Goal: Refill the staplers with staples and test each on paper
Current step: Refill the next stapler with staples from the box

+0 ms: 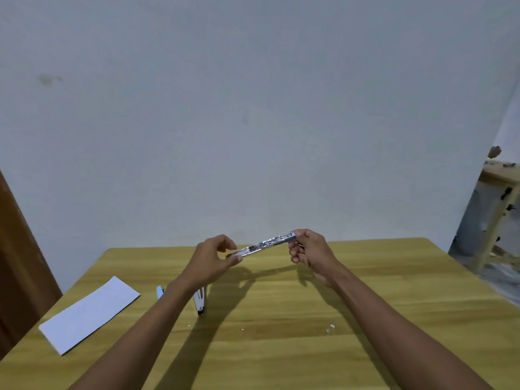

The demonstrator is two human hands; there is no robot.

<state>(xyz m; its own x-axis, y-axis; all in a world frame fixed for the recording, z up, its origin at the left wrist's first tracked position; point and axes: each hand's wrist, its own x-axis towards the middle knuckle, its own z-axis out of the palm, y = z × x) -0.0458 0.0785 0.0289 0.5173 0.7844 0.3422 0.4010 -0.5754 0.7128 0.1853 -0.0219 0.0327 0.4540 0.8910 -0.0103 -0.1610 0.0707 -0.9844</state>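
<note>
A silver metal stapler [266, 244], swung open into a long bar, is held in the air above the far part of the wooden table [281, 319]. My left hand [212, 258] pinches its lower left end. My right hand [308, 249] grips its raised right end. A second stapler [199, 301] with a pale blue part lies on the table under my left forearm, partly hidden. A folded white paper [88, 313] lies at the left of the table.
A few small white bits [329, 328] lie on the table near the right forearm. A brown door edge [17, 249] stands at the left. A wooden frame [495, 209] stands beyond the table's right side. A grey wall is behind.
</note>
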